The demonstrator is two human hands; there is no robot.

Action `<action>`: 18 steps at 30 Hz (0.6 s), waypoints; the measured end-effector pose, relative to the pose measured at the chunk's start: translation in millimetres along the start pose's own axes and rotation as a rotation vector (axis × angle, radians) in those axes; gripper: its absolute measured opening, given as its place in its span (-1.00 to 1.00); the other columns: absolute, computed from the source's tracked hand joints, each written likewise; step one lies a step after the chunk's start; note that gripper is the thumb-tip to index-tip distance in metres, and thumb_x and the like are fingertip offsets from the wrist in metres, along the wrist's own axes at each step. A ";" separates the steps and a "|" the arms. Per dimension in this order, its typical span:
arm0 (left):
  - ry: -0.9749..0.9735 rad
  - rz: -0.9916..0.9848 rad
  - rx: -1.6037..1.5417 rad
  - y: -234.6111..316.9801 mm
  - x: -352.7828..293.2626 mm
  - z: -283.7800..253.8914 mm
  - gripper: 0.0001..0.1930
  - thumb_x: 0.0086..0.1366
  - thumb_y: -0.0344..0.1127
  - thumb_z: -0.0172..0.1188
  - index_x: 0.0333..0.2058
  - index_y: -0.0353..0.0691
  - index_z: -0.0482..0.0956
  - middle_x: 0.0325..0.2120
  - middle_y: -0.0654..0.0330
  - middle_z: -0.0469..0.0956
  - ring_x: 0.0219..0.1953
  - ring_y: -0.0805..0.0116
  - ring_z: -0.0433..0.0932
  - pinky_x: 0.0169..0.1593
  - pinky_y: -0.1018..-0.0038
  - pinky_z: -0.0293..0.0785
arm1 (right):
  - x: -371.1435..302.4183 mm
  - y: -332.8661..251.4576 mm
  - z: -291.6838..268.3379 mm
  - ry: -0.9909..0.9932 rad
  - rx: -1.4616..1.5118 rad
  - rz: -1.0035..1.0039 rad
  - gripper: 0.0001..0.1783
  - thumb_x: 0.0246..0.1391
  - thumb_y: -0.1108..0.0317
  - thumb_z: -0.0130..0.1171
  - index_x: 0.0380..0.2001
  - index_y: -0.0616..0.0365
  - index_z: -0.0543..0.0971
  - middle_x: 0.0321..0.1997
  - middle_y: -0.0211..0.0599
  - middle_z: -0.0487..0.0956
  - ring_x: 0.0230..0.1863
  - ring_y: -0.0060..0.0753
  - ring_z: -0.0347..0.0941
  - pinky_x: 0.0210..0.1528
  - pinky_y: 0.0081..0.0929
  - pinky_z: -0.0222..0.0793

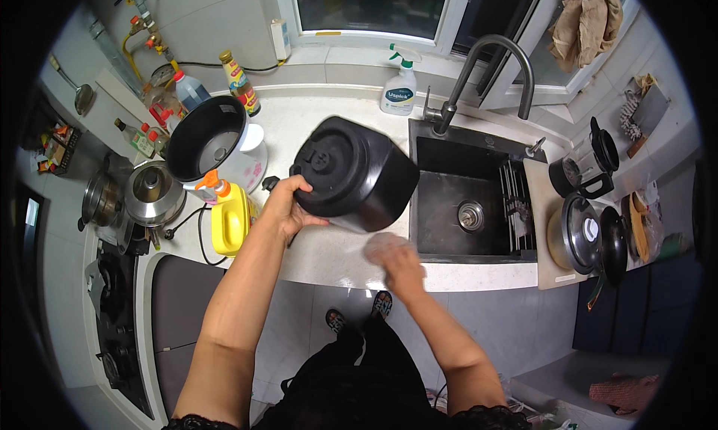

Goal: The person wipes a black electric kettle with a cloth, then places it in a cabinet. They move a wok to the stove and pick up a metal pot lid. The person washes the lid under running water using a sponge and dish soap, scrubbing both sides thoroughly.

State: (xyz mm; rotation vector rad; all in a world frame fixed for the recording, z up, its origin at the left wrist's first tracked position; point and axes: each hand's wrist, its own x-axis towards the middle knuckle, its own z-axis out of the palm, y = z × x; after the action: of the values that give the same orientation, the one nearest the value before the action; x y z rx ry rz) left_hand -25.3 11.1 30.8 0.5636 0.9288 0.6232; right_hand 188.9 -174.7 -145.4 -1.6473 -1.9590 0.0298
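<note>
My left hand (pixel 290 206) grips the near left edge of a glossy black boxy vessel (pixel 374 168). Tilted over the counter left of the sink, it shows a round raised disc on the side facing left; I cannot make out its exact kind. A small black knob or handle end (pixel 271 183) sticks out beside my left fingers. Just below the vessel, near the counter's front edge, is my right hand (pixel 400 264), apart from it. Motion smears those fingers, so whether they hold anything cannot be made out.
A dark sink (pixel 441 213) with a curved tap (pixel 516 48) lies to the right. Leftward stand a yellow bottle (pixel 230 224), a round black-lined pot (pixel 209 142) and a steel pot (pixel 153 194). A spray bottle (pixel 400 86) stands behind; a lidded pot (pixel 576 235) sits far right.
</note>
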 end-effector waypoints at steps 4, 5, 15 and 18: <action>-0.116 0.083 -0.146 18.0 -2.7 23.7 -0.51 -0.03 -0.31 0.02 -0.06 -0.38 0.41 -0.16 -0.10 0.53 -0.19 -0.08 0.57 -0.22 -0.12 0.53 | 14.2 -49.8 36.2 -0.139 0.019 -0.169 -0.40 -0.27 0.54 0.14 -0.07 -0.30 0.52 0.17 -0.38 0.38 0.07 -0.11 0.35 -0.02 -0.19 0.34; -0.118 0.099 -0.162 21.1 -6.2 31.0 -0.51 -0.03 -0.32 0.01 -0.06 -0.38 0.42 -0.15 -0.10 0.53 -0.16 -0.09 0.56 -0.19 -0.16 0.51 | 18.2 -45.6 37.4 -0.170 0.043 -0.131 -0.42 -0.22 0.55 0.10 -0.07 -0.30 0.52 0.17 -0.34 0.38 0.07 -0.09 0.34 0.01 -0.17 0.31; -0.115 0.211 -0.324 30.3 -37.6 76.9 -0.47 -0.03 -0.24 -0.02 -0.03 -0.34 0.43 -0.06 -0.11 0.49 -0.05 -0.13 0.51 -0.07 -0.27 0.38 | 70.0 56.4 -27.4 0.167 -0.033 0.080 -0.48 -0.21 0.64 0.03 -0.15 -0.14 0.54 0.02 -0.14 0.49 0.01 0.01 0.37 -0.05 -0.10 0.35; -0.147 0.263 -0.352 34.7 -37.4 77.3 -0.48 -0.03 -0.23 -0.02 -0.05 -0.33 0.46 -0.09 -0.11 0.51 -0.07 -0.17 0.51 -0.12 -0.26 0.41 | 60.6 -6.4 -2.8 -0.167 0.101 -0.082 -0.45 -0.19 0.62 0.02 -0.10 -0.21 0.51 0.08 -0.22 0.43 0.01 0.00 0.36 -0.02 -0.15 0.35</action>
State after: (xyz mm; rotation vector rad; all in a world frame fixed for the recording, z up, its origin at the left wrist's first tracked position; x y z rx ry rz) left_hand 15.7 -4.6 112.4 0.4100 0.5924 0.9467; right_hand 179.8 -122.0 -116.0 -1.5411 -2.1111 0.2387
